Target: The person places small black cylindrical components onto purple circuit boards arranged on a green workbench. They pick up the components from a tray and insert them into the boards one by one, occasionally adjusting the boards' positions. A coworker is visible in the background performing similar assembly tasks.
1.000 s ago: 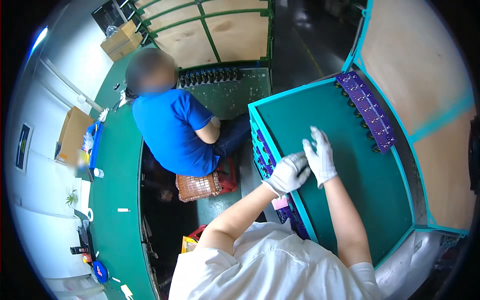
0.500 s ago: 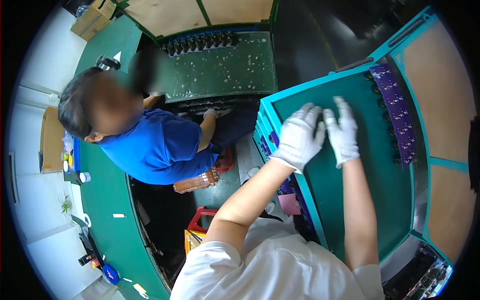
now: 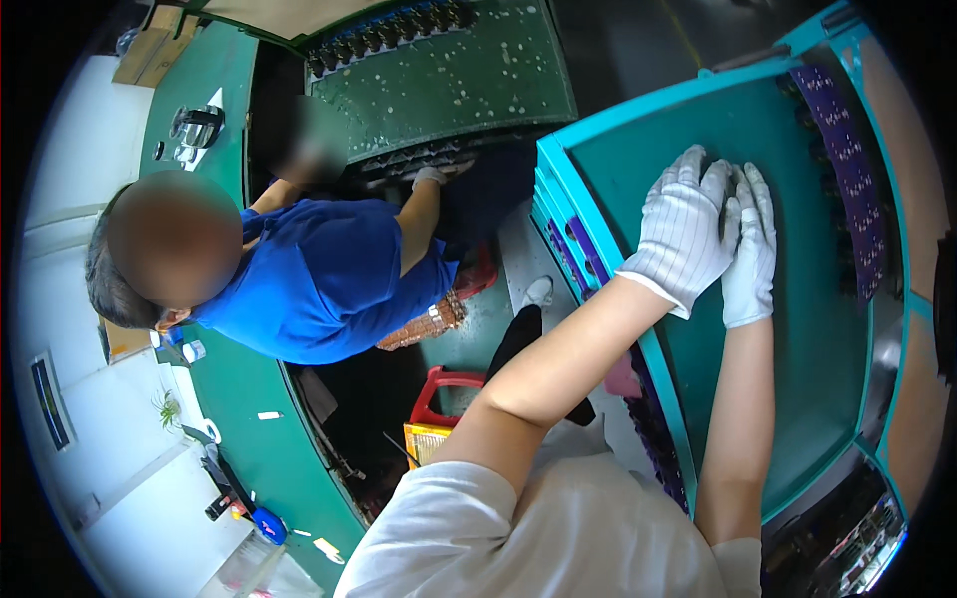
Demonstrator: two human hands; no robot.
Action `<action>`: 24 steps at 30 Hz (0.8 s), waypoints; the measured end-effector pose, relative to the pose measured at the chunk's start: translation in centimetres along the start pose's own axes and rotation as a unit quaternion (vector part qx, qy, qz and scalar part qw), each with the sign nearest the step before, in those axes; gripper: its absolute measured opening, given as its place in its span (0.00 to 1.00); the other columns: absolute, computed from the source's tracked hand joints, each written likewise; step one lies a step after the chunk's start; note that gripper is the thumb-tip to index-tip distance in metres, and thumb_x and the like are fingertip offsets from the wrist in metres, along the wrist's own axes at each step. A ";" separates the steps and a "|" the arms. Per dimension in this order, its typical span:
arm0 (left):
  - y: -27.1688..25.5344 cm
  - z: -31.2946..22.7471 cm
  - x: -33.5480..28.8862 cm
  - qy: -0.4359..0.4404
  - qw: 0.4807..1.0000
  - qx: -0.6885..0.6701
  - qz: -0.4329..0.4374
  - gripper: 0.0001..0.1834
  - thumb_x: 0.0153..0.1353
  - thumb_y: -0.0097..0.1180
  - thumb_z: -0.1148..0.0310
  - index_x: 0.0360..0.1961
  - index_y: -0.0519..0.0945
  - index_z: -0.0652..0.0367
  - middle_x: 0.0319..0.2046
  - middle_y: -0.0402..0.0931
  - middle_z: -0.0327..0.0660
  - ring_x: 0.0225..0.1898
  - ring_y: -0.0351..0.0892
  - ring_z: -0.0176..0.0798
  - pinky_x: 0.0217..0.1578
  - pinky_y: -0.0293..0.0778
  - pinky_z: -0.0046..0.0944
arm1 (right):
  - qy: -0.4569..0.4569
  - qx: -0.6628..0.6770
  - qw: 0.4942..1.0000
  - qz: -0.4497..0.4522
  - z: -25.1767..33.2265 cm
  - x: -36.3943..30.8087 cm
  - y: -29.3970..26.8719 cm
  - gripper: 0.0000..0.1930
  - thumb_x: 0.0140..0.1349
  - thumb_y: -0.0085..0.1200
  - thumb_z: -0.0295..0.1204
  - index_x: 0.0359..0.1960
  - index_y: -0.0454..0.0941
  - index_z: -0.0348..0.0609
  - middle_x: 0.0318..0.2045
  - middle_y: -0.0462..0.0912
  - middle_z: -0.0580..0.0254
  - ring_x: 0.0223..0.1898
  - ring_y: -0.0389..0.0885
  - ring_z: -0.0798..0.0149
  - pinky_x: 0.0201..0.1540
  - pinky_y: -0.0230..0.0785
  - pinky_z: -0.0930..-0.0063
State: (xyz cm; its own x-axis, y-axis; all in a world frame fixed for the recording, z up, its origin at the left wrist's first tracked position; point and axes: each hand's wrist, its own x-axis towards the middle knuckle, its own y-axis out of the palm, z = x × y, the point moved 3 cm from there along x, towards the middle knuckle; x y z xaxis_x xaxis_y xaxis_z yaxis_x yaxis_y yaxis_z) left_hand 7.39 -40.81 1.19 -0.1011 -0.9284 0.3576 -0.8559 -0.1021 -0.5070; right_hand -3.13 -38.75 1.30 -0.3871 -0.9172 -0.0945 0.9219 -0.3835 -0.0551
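Observation:
Both of my hands wear white gloves and reach out over the green top (image 3: 797, 399) of a teal-framed rack (image 3: 653, 369). My left hand (image 3: 688, 229), in a glove with thin stripes on its back, has its fingers extended and holds nothing. Close beside it, my right hand (image 3: 751, 249) lies with straight fingers pointing away from me, also holding nothing. The two hands nearly meet at the fingers. Whether the palms press on the green surface cannot be seen. Along the far right side of that surface runs a purple strip (image 3: 845, 169) with white marks and dark parts beneath it.
To my left a person in a blue shirt (image 3: 329, 274) sits by another green-topped rack (image 3: 439, 95) bearing a row of dark parts. A long green workbench (image 3: 249, 448) runs along the left. A red stool (image 3: 439, 394) and a yellow box (image 3: 427, 439) stand between.
My view has shifted, so the rack and hands sit further right in it. My hands have drawn closer together, and the person in blue now turns differently at the head.

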 end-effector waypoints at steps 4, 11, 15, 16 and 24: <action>2.8 -2.9 -3.9 0.022 0.993 -0.073 0.087 0.25 0.55 0.52 0.66 0.54 0.74 0.65 0.55 0.70 0.62 0.51 0.74 0.62 0.52 0.72 0.51 | -0.082 -0.065 0.994 0.008 -3.1 -0.9 -5.3 0.27 0.69 0.47 0.39 0.64 0.62 0.34 0.62 0.68 0.52 0.65 0.65 0.60 0.67 0.53 0.68; 5.5 -5.3 -7.1 -0.007 0.976 -0.092 0.197 0.29 0.55 0.53 0.63 0.56 0.71 0.68 0.56 0.69 0.63 0.55 0.72 0.63 0.58 0.67 0.51 | 0.037 0.060 0.998 -0.006 -0.4 -5.0 -7.7 0.29 0.67 0.51 0.42 0.63 0.63 0.32 0.61 0.70 0.50 0.64 0.66 0.58 0.68 0.52 0.67; 0.5 -6.0 -4.7 -0.003 0.989 -0.054 0.135 0.32 0.54 0.57 0.61 0.58 0.70 0.66 0.59 0.66 0.64 0.57 0.70 0.62 0.58 0.68 0.51 | 0.004 0.054 0.998 0.045 1.3 -4.5 -6.5 0.29 0.68 0.49 0.44 0.64 0.64 0.34 0.62 0.70 0.53 0.65 0.65 0.59 0.67 0.55 0.68; -0.6 -5.9 -4.0 -0.001 0.992 -0.058 0.109 0.32 0.54 0.57 0.62 0.58 0.70 0.66 0.59 0.66 0.64 0.57 0.70 0.62 0.58 0.68 0.50 | -0.003 0.057 0.997 0.061 1.4 -4.3 -5.8 0.29 0.68 0.48 0.44 0.64 0.64 0.34 0.62 0.70 0.53 0.65 0.65 0.59 0.67 0.55 0.68; -6.9 -2.3 -2.8 -0.032 0.993 -0.102 -0.044 0.33 0.58 0.55 0.65 0.63 0.61 0.68 0.60 0.62 0.65 0.64 0.60 0.65 0.62 0.61 0.51 | 0.006 0.108 0.984 0.141 2.1 -2.0 1.3 0.31 0.69 0.49 0.44 0.65 0.62 0.35 0.64 0.66 0.51 0.63 0.67 0.56 0.67 0.56 0.64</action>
State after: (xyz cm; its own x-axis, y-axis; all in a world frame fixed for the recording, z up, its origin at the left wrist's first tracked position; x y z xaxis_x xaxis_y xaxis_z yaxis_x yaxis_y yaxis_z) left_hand 12.37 -36.65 5.49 0.0062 -0.9403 0.3403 -0.9453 -0.1165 -0.3047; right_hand -1.13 -37.65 3.46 -0.1143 -0.9896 -0.0878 0.9737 -0.1291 0.1875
